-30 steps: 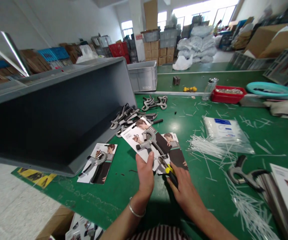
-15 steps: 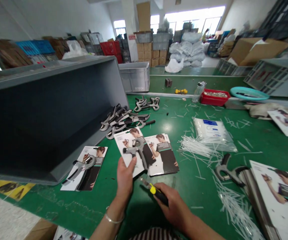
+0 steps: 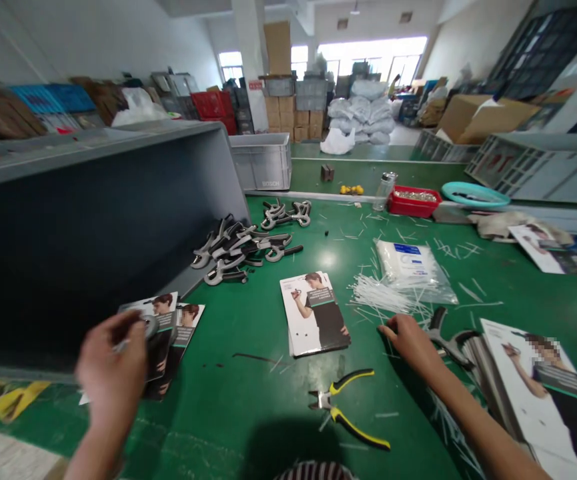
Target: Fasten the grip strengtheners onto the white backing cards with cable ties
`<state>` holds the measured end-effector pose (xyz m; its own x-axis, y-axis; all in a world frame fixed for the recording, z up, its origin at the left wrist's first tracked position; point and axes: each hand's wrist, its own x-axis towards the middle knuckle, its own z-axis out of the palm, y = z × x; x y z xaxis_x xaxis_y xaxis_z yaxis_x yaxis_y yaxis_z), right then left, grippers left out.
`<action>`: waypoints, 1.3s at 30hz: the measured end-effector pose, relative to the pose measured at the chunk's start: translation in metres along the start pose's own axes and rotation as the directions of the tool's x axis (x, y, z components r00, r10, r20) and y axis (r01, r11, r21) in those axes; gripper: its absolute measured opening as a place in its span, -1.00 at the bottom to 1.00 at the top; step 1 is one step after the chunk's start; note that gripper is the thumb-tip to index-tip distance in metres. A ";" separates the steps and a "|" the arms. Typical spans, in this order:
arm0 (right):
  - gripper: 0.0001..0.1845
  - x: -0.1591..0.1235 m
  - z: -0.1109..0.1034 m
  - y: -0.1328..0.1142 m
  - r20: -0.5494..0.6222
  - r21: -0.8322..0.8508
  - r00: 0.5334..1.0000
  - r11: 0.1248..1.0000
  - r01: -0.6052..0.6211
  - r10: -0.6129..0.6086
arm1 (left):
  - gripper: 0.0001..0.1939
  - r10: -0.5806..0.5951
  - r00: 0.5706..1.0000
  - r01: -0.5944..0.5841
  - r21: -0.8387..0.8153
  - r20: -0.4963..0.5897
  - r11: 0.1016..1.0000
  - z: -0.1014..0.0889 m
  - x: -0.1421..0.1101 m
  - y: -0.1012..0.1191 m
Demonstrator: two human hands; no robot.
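Observation:
At the left, my left hand (image 3: pixel 113 357) is closed on a grey hand grip strengthener (image 3: pixel 151 325) lying on a printed card (image 3: pixel 167 308). That card overlaps another printed card (image 3: pixel 191 317) beneath it. Motion blurs this hand, and it covers most of the hand grip. My right hand (image 3: pixel 408 340) is low over the table just below a pile of white cable ties (image 3: pixel 381 293), thumb and fingers drawn together; anything between them is too small to make out. Yellow-and-black cutting pliers (image 3: pixel 325 400) lie with handles spread in front of me. A stack of printed cards (image 3: pixel 315 317) lies mid-table.
A large grey crate (image 3: pixel 233 160) lies on its side at the left, beside a heap of hand grips (image 3: pixel 238 247). Toward the right are a bag of cable ties (image 3: pixel 413 267), a red tray (image 3: pixel 413 203), a loose hand grip (image 3: pixel 445 343) and a thick card stack (image 3: pixel 533 387).
My left hand has carried the hand grip and its card from the middle to the left, over the other card. My right hand has let go of the pliers and moved right and forward.

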<state>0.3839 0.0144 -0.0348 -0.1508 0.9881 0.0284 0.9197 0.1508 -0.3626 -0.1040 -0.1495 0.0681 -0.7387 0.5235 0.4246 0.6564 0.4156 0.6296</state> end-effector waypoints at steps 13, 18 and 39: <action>-0.86 0.001 -0.016 0.004 0.121 0.079 0.992 0.996 -0.036 0.026 | -0.56 0.239 0.731 0.187 -0.525 0.639 0.830 0.181 -0.103 0.054; -0.90 0.015 -0.006 -0.007 0.167 0.124 0.986 0.992 -0.034 0.013 | -0.47 0.048 0.711 0.498 -0.551 0.701 0.670 0.154 -0.088 0.051; -0.70 0.027 -0.004 -0.168 0.007 0.938 0.973 0.338 0.074 -0.230 | -0.51 0.041 0.549 0.684 -0.477 0.835 0.552 0.119 -0.061 0.052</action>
<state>0.2271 0.0160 0.0302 -0.3609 0.9267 0.1050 -0.0404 0.0970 -0.9945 -0.0070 -0.0715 -0.0022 -0.2507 0.9254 -0.2841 -0.2163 0.2325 0.9482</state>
